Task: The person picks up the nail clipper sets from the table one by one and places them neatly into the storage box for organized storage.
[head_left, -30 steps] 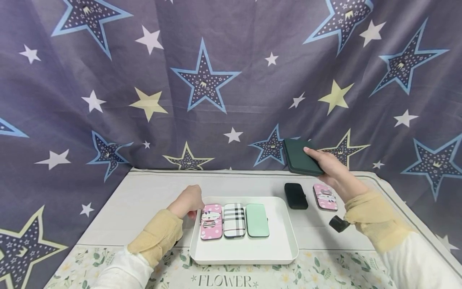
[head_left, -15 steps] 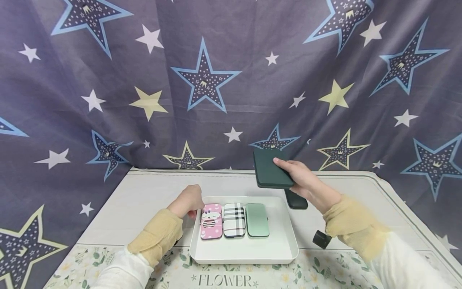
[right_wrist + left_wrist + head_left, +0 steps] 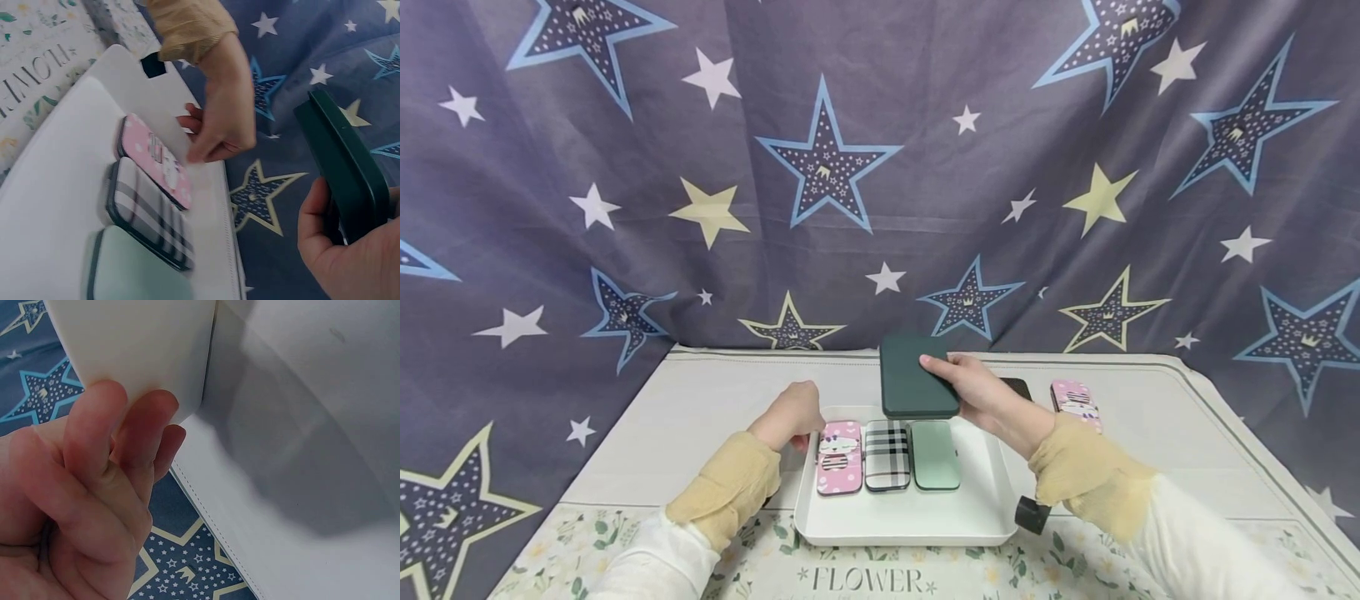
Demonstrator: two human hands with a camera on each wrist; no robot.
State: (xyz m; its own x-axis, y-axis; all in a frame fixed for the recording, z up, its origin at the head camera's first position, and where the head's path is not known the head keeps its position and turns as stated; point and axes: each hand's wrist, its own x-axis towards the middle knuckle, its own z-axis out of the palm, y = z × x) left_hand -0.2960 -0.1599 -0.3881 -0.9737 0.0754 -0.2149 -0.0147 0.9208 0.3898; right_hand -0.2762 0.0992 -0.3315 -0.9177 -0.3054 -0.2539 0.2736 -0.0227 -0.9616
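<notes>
My right hand [image 3: 985,396] grips a flat dark green case [image 3: 913,379], thumb on top and fingers underneath. The case is held over the back edge of a white tray [image 3: 910,521]; its thick side and seam show in the right wrist view. At the tray's left wall, my left hand [image 3: 793,414] pinches the rim, with curled fingertips [image 3: 150,415] against the outer side. Inside the tray, three smaller cases lie side by side: a pink one with a cartoon print [image 3: 838,458], a black-and-white plaid one [image 3: 887,456] and a mint green one [image 3: 935,456].
Right of the tray, a black case [image 3: 1018,387] is partly hidden behind my right hand. Another pink cartoon case [image 3: 1075,400] lies farther right, partly covered by the forearm. A star-print curtain [image 3: 880,208] hangs behind the table. A flowered mat [image 3: 752,558] covers the front.
My right hand has carried the dark green case left and down, from above the black case to the tray's back edge. The left hand has stayed at the tray's rim.
</notes>
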